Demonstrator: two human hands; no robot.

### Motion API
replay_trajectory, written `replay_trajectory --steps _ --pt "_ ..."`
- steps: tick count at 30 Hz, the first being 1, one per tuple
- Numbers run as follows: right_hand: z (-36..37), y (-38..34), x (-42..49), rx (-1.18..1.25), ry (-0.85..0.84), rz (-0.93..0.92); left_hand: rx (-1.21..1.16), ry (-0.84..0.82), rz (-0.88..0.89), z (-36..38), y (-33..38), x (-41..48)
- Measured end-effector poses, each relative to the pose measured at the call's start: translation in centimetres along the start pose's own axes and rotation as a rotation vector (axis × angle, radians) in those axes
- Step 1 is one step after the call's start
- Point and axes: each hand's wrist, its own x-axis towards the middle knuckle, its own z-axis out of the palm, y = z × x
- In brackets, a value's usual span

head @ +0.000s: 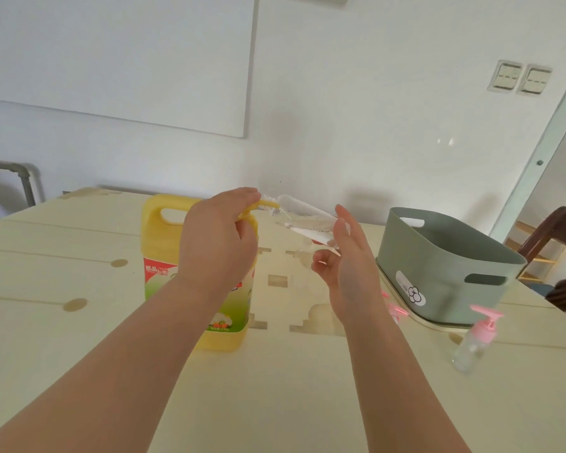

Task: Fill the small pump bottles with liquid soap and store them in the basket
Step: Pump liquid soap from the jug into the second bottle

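Note:
My left hand (219, 237) pinches the yellow handle of a white-bristled brush (268, 203) above the table. My right hand (343, 256) holds a small clear bottle (303, 230), tilted towards the brush; white parts show in and around it, but it is blurred. Behind my left hand stands the big yellow soap jug (190, 295) with a red and green label. A clear pump bottle with a pink pump (476, 338) stands at the right, in front of the grey-green basket (438, 266), whose inside is not visible.
The basket sits on a cream tray (422, 320). Pink pump parts (396, 309) lie beside it, partly hidden by my right wrist. A dark wooden chair (556, 237) stands past the table's right edge. A white wall is right behind the table.

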Motion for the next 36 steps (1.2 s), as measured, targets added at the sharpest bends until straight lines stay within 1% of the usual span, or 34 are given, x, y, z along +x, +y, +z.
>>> replay_trajectory --steps 8,12,17,23,27,30,36 --pt "-1.1 0.0 -1.5 0.039 -0.078 0.03 0.059 -0.111 -0.014 -1.5 0.6 0.4" --pt "-1.2 0.1 -2.4 0.137 -0.147 0.051 0.097 -0.157 0.056 -2.3 0.8 1.0" --pt "-0.6 0.6 -2.3 0.214 -0.134 0.039 0.08 -0.148 0.052 -2.1 0.4 1.1" --pt "-0.8 1.7 -1.9 0.195 -0.069 0.052 0.029 -0.044 -0.004 -0.3 0.3 0.3" --pt "-0.6 2.2 -1.9 0.222 -0.039 0.076 0.05 -0.017 0.019 0.3 -0.3 -0.4" --pt "-0.5 2.2 -1.9 0.243 -0.028 0.095 0.069 -0.036 0.024 0.1 -0.3 -0.4" --pt "-0.5 1.5 -2.0 0.297 -0.052 0.135 0.112 -0.16 0.044 -1.4 -0.2 0.0"
